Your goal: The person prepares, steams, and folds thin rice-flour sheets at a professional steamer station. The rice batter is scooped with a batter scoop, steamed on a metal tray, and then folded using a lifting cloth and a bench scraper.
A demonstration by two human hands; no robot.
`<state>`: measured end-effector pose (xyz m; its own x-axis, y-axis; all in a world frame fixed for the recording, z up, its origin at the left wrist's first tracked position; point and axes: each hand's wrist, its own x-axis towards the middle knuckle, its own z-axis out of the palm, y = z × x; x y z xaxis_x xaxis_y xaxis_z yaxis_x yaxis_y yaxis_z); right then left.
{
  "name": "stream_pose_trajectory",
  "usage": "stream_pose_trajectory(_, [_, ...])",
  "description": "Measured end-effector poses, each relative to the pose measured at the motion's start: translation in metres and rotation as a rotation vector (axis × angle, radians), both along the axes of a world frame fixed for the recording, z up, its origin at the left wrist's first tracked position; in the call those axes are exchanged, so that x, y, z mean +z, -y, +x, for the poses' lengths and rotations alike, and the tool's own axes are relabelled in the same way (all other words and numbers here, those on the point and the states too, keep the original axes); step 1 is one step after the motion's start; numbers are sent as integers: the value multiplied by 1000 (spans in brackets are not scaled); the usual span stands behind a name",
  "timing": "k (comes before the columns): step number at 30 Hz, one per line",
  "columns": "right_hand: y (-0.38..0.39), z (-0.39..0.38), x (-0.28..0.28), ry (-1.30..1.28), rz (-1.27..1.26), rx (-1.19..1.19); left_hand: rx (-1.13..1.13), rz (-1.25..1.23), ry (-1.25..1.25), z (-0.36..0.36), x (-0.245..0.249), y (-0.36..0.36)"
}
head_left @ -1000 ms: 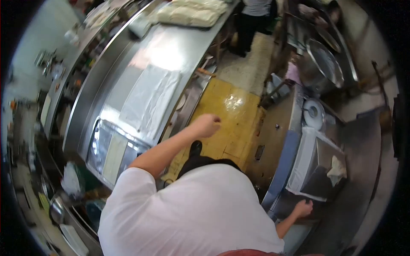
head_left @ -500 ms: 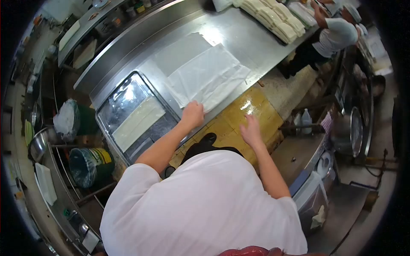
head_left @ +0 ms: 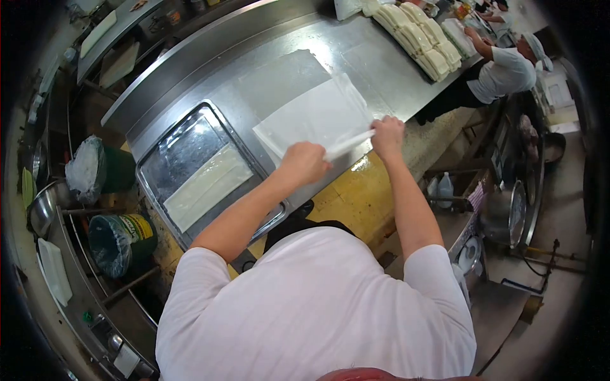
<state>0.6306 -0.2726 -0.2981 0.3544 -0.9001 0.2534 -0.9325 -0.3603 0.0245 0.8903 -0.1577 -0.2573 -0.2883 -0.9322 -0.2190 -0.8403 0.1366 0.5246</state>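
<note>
Beside the white sheet (head_left: 312,119) lies a dark-rimmed tray (head_left: 184,152).

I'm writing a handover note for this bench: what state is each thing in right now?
White sheet: spread on the counter, near edge gathered
Left hand: closed on the sheet's near edge
Right hand: closed on the sheet's near right corner
Tray: partly covered by a strip
Pale strip: lying in the tray
Yellow-labelled bucket: open, lined with plastic
</note>
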Motion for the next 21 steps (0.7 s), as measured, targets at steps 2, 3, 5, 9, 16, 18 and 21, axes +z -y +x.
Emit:
stream_pose_trajectory(2, [-9,-35,-2,-9,-3,-89,-100,-4,-27,-17,-8,-9])
stream_pose_trajectory(3, [-17,-54,-8,-9,-13,-179,-188,-8,-50,-28,-11,-15])
stream_pose_trajectory(5, [-37,-86,-16,-12,-18,-297,-264,116,-99,-52,-17,-21])
stream_pose_trajectory(9, [-91,-139,-27,-21,31,-555,-474,493,-260,-100,-33,-34])
stream_pose_trajectory(16, [-192,-198,-33,56,65,-887,-548,909,-531,-147,-35,-72])
stream_pose_trajectory(18, [-221,-207,-34,116,39,-953,-530,1002,-599,-150,-37,-81])
stream_pose_trajectory(21, [-264,-210,-29,197,-8,-1041,-632,949,-366,-144,-40,-79])
